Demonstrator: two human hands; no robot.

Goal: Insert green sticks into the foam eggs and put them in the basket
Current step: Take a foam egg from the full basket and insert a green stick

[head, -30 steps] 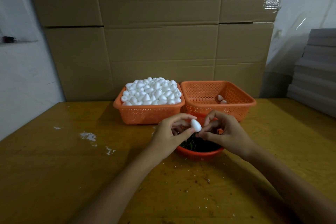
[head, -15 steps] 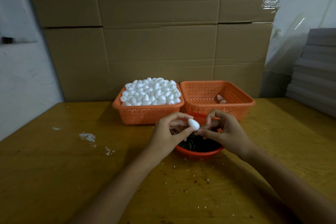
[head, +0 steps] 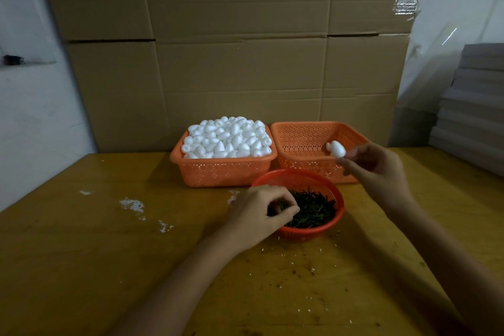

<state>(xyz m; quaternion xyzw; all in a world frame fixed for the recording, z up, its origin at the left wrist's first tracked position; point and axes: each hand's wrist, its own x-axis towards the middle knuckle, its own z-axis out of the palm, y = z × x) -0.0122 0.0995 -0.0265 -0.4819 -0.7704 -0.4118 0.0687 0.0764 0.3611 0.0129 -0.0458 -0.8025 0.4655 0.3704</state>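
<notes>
Your left hand (head: 261,213) hides the near-left sticks (head: 313,210) in the bowl (head: 308,233). Whether a stick sits in the egg (head: 338,149) your right hand (head: 379,169) holds is unclear.

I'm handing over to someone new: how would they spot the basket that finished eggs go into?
Look at the cardboard wall at the back of the table; two square orange baskets sit side by side against it. The target basket is the right one, where the right hand holds a foam egg. It is nearly empty, unlike the full basket.

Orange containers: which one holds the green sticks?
The round red-orange bowl-shaped basket nearest the person, where the left hand is reaching in. The two square baskets behind it differ: the left one is heaped with foam eggs, the right one nearly empty.
</notes>
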